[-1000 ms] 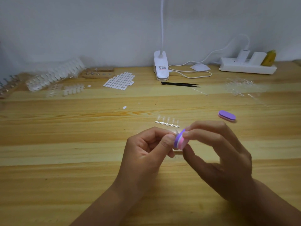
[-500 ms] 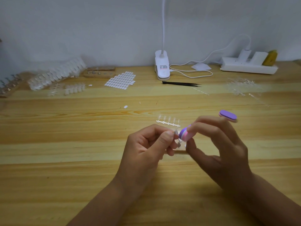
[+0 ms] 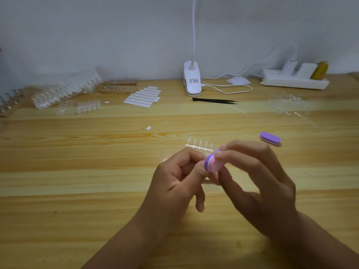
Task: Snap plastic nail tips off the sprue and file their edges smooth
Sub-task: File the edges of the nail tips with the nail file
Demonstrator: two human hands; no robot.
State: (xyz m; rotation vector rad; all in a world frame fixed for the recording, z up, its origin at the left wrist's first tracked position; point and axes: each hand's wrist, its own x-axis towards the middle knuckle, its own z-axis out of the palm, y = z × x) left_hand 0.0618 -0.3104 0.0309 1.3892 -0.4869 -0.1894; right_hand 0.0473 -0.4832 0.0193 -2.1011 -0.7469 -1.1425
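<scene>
Wooden desk (image 3: 77, 191) against a plain wall. The right hand (image 3: 262, 191) pinches a purple-and-pink file block (image 3: 212, 162) between thumb and fingertips. The left hand (image 3: 174, 183) is curled up, thumb pinched to forefinger right against the file block, and the nail tip in that pinch is pretty much hidden. A sprue (image 3: 199, 147) with a few clear tips lies on the desk just behind both hands, with a second file (image 3: 270, 138) off to its right.

Sprue (image 3: 199, 147) behind hands, on table (image 3: 77, 181)
</scene>
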